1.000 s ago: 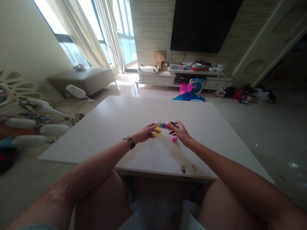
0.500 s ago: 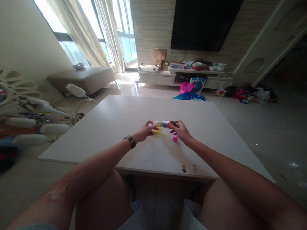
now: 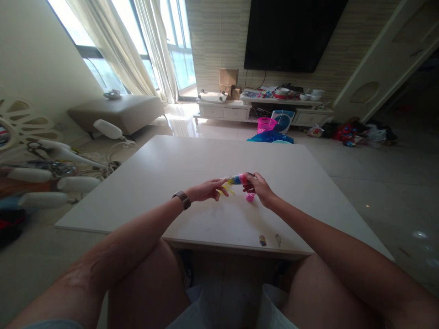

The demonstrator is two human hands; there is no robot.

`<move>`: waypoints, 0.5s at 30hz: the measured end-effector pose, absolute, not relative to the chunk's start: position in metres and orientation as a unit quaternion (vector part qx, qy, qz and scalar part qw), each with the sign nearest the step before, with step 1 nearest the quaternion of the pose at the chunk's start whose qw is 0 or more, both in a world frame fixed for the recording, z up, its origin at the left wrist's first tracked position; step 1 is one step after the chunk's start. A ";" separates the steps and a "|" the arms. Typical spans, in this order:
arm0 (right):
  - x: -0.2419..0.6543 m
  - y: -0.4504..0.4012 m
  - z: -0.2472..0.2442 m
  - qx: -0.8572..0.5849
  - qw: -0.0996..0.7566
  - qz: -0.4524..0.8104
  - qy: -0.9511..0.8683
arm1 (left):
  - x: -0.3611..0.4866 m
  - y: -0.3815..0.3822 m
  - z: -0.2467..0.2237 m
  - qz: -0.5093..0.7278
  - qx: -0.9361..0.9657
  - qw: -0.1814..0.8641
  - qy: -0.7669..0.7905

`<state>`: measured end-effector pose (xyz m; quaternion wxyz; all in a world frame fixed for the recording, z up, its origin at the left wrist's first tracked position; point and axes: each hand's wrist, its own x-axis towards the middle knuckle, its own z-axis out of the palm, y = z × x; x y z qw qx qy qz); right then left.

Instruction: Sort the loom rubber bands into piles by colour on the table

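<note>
A clear plastic tube (image 3: 236, 179) with pink, blue and yellow contents hangs level just above the white table, between my two hands. My right hand (image 3: 259, 188) is closed round its right end and covers that end. At its left end my left hand (image 3: 210, 189) touches the clear plastic, the thumb lying along it and the other fingers bent below; the exact grip is partly hidden. Beneath the tube lies a yellow thing with thin strands (image 3: 230, 189), partly covered by my left fingers. A small round pink thing (image 3: 250, 197) rests on the table below my right hand.
The white table (image 3: 178, 160) spans the middle of the view. Near its front edge lie a small Minion figure cutout (image 3: 262, 241) and a pale flat piece (image 3: 278, 240). Beyond the table stand a pink basket (image 3: 266, 124) and a low cabinet (image 3: 224, 111). A lamp (image 3: 108, 129) is at left.
My left hand has turned, its thumb now straighter along the tube's left end. My right fingers cover more of the dark right end, and the tube has shifted slightly right.
</note>
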<state>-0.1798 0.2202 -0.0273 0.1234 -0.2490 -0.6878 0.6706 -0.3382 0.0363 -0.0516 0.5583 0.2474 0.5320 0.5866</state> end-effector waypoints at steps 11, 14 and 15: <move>-0.178 0.216 -0.022 -0.233 0.108 0.649 -0.716 | -0.340 0.041 -0.055 0.643 0.219 0.465 0.567; -0.178 0.219 -0.025 -0.234 0.114 0.646 -0.718 | -0.340 0.042 -0.058 0.649 0.211 0.456 0.571; -0.178 0.220 -0.026 -0.233 0.118 0.647 -0.717 | -0.340 0.043 -0.058 0.649 0.208 0.452 0.576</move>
